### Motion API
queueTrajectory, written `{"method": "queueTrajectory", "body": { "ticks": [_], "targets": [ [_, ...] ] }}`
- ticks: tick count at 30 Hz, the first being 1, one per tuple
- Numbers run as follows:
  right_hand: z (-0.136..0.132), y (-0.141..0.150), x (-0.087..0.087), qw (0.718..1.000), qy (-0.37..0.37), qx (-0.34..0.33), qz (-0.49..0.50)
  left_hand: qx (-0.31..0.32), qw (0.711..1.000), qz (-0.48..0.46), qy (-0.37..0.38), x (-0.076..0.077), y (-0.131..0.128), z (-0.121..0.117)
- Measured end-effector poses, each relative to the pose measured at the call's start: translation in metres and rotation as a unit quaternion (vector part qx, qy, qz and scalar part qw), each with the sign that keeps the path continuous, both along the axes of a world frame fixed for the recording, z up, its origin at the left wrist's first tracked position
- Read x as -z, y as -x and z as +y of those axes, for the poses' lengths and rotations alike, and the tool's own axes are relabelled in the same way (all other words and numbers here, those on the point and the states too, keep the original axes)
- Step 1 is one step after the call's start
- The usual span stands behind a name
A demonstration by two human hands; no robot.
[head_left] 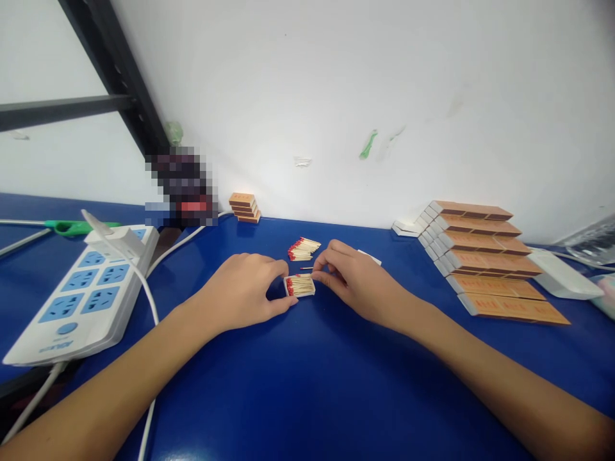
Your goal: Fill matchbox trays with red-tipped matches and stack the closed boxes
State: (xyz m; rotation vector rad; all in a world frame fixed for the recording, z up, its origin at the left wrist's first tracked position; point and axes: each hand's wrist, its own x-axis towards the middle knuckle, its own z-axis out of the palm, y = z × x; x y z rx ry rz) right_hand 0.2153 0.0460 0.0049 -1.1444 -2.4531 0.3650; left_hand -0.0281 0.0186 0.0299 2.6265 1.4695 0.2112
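Observation:
A small white matchbox tray (314,292) lies on the blue table, filled with red-headed matches (302,285). My left hand (250,288) grips the tray's left end between thumb and fingers. At the tray's right end, my right hand (353,278) is closed in a pinch. A single match (307,268) reaches left from its fingertips, just above the tray's far edge. Just beyond the tray, a loose pile of matches (303,248) rests on the table, heads to the left. Behind my right hand, a white piece (369,257) is partly hidden.
Stacked orange matchboxes (480,250) stand stepped at the right, beside a white adapter (562,275). A smaller matchbox stack (245,207) sits by the wall. On the left lies a power strip (91,294) with a white cable (148,301) crossing near my left forearm.

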Motion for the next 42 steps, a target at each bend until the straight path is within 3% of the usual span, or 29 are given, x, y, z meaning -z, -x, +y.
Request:
{"method": "queueTrajectory", "body": {
  "ticks": [5,12,18,42],
  "targets": [
    [-0.006,0.004,0.004,0.999,0.023,-0.029,-0.007,0.003,1.000,0.002,0.000,0.000,-0.001,0.000],
    [0.016,-0.007,0.017,0.998,0.011,0.047,0.045,0.005,1.000,0.003,0.012,-0.001,-0.002,-0.001],
    [0.025,-0.002,0.027,0.998,0.028,0.038,0.032,0.008,1.000,0.006,0.011,-0.001,-0.002,-0.001],
    [0.027,0.006,0.030,0.999,0.014,0.040,0.019,0.004,1.000,-0.005,0.022,0.000,-0.002,-0.001]
  ]
}}
